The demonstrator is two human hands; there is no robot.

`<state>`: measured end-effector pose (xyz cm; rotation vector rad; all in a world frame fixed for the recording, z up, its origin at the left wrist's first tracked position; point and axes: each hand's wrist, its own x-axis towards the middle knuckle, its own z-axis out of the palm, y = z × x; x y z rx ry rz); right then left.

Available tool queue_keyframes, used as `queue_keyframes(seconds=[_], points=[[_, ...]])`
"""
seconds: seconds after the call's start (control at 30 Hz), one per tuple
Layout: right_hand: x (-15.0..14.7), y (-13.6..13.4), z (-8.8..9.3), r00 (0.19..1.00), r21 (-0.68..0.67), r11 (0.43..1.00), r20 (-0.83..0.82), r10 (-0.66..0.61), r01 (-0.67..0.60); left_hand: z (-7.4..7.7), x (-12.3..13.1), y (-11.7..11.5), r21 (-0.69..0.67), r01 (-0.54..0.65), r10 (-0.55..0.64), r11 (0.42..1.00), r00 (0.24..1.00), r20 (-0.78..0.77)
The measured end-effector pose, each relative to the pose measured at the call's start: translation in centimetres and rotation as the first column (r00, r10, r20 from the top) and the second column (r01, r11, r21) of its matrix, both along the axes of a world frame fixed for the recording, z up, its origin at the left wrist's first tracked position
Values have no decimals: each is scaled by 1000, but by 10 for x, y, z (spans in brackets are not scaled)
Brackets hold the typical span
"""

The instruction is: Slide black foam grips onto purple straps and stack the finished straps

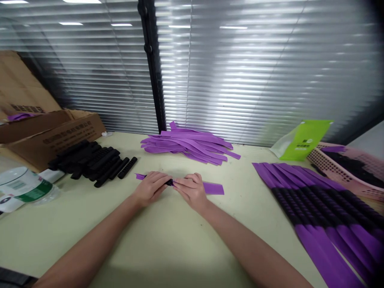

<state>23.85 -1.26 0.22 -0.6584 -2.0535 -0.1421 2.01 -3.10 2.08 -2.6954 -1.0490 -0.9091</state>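
Both hands meet near the middle of the table over one piece. My left hand is closed round a black ridged sleeve, of which only the right end shows. A short purple tip sticks out beyond the left hand. My right hand pinches the purple strip right beside the sleeve's end, and the strip's flat tail lies to the right. How far the strip runs inside the sleeve is hidden by the fingers. Behind the hands lies a loose pile of purple strips.
Black sleeves are heaped at the left, before a cardboard box and near a plastic bottle. At the right lie several purple strips with black sleeves, a green pouch and a pink basket. Window blinds stand behind.
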Motion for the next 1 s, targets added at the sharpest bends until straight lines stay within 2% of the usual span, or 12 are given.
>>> queue_keyframes(seconds=[0.17,0.3,0.4,0.6,0.73,1.0], points=[[-2,-1,0,1000,7,1000,8,3,-3,-1,6,-3,-26,15,-14,1000,1000,3],[-3,-1,1,997,-40,999,75,-16,19,-1,8,-4,13,37,-37,999,999,-11],[-3,1,0,994,-79,996,102,-35,44,1,6,-2,-12,21,-21,1000,999,-33],[-2,7,-3,999,-111,994,-36,14,-18,7,-6,4,-62,-80,77,995,996,-52],[0,6,0,994,-101,992,-90,62,-71,8,-10,5,-49,-86,82,995,995,-64],[-1,5,-3,999,-40,999,-45,21,-23,7,-8,5,-45,-75,73,996,996,-60]])
